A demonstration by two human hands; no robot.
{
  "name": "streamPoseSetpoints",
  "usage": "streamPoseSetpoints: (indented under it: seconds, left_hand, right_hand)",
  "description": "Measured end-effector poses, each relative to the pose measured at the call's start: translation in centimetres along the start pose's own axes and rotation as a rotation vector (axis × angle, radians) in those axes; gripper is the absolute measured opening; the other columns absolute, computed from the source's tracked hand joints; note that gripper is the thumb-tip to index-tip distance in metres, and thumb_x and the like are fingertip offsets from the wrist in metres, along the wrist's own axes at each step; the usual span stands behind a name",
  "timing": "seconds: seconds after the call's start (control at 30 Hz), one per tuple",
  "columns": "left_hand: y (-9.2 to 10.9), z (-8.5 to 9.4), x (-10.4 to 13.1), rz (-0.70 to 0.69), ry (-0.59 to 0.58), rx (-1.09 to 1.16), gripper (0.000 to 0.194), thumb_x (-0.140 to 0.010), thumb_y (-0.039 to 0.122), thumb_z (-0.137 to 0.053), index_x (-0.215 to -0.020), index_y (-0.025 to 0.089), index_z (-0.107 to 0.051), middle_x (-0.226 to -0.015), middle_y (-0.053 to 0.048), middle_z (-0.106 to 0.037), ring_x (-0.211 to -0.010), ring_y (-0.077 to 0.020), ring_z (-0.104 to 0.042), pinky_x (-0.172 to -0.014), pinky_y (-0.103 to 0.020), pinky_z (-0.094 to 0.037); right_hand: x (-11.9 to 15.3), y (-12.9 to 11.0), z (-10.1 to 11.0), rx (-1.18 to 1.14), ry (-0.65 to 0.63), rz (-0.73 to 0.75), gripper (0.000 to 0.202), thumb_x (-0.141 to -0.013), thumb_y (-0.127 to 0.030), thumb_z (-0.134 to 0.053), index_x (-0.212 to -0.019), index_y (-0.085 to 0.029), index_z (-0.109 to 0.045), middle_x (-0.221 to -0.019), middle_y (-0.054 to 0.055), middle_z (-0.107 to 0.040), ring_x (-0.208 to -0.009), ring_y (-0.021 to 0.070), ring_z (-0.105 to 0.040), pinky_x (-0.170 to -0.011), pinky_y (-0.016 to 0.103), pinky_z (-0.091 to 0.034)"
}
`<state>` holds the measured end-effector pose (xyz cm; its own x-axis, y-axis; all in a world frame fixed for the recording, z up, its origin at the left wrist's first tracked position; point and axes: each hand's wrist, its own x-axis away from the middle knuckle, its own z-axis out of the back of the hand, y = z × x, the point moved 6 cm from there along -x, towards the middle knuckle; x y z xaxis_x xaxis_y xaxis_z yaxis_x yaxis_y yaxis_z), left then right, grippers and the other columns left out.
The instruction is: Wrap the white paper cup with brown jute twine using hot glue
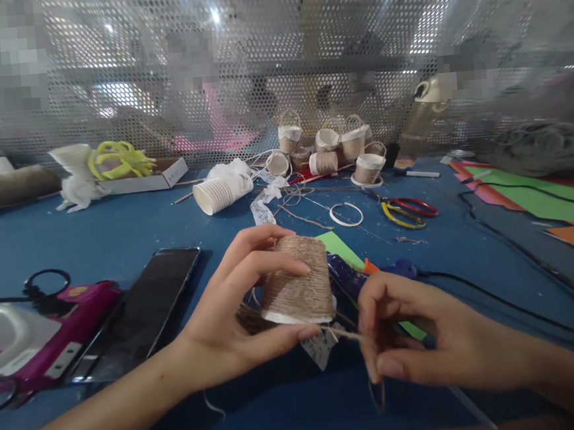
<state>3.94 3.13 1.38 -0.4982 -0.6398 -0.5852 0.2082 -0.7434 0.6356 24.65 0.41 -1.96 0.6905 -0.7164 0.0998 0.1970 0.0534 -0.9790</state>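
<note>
My left hand [254, 297] is closed around a paper cup wrapped in brown jute twine [297, 280]. The cup is tilted, its white rim facing down toward me, with the thumb at the rim and the fingers over the wrapped side. From near the rim a strand of twine [343, 333] runs taut to my right hand [406, 338], whose curled fingers pinch it. Below the cup hangs a scrap of patterned whitish material [321, 350]. Behind the cup lies a glittery purple-blue object [346, 275], partly hidden.
Small twine-wrapped baskets [354, 145] and stacked paper cups [213, 195] stand at the back. Scissors [406, 212] and a white ring [345, 214] lie mid-table. A phone [160, 284] and magenta power strip [84, 324] lie left; coloured sheets [528, 189] and a black cable [513, 250] lie right.
</note>
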Motion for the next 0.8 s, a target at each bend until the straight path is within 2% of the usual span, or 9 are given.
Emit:
streamPoseSetpoints:
  seconds: [0.1, 0.17, 0.33, 0.53, 0.8]
  left_hand:
    - [-0.1, 0.0, 0.0, -0.003, 0.002, -0.04, 0.046, -0.083, 0.036, -0.086, -0.122, 0.03, -0.061, -0.138, -0.006, -0.047, -0.13, -0.0229, -0.054, -0.099, -0.026, -0.057]
    - [0.0, 0.0, 0.0, -0.01, 0.008, -0.073, 0.046, -0.083, 0.038, -0.086, -0.121, 0.03, -0.061, -0.136, -0.006, -0.047, -0.128, -0.0218, -0.054, -0.102, -0.027, -0.056]
    - [0.3, -0.1, 0.0, -0.033, -0.01, -0.131, 0.045, -0.082, 0.039, -0.086, -0.118, 0.028, -0.061, -0.132, -0.005, -0.048, -0.123, -0.0207, -0.054, -0.11, -0.031, -0.051]
    - [0.5, -0.1, -0.1, -0.052, -0.027, -0.154, 0.045, -0.083, 0.039, -0.086, -0.118, 0.029, -0.06, -0.131, -0.004, -0.047, -0.122, -0.0181, -0.054, -0.109, -0.027, -0.049]
    - [0.5, -0.2, -0.1, -0.025, -0.043, -0.138, 0.045, -0.081, 0.037, -0.087, -0.116, 0.029, -0.061, -0.13, -0.005, -0.048, -0.122, -0.021, -0.054, -0.107, -0.031, -0.051]
  right_hand:
    - [0.0, -0.1, 0.5, 0.065, 0.048, 0.006, 0.021, -0.095, -0.037, -0.07, -0.101, -0.023, -0.055, -0.069, -0.007, -0.058, -0.06, 0.0083, -0.052, -0.054, 0.021, -0.035]
    - [0.0, -0.4, 0.8, 0.159, 0.086, 0.043, 0.018, -0.095, -0.037, -0.069, -0.097, -0.023, -0.059, -0.066, -0.007, -0.055, -0.056, 0.0072, -0.046, -0.052, 0.02, -0.034]
    - [0.0, -0.7, 0.9, 0.32, 0.121, 0.101, 0.016, -0.095, -0.037, -0.068, -0.092, -0.021, -0.069, -0.07, -0.002, -0.065, -0.057, 0.008, -0.054, -0.051, 0.019, -0.04]
    - [0.2, -1.0, 1.0, 0.435, 0.132, 0.165, 0.015, -0.096, -0.035, -0.067, -0.095, -0.021, -0.072, -0.069, -0.001, -0.07, -0.056, 0.0085, -0.059, -0.052, 0.018, -0.045]
    - [0.3, -1.4, 1.1, 0.526, 0.148, 0.221, 0.017, -0.097, -0.036, -0.064, -0.094, -0.021, -0.072, -0.068, 0.0, -0.072, -0.052, 0.0091, -0.057, -0.05, 0.02, -0.046]
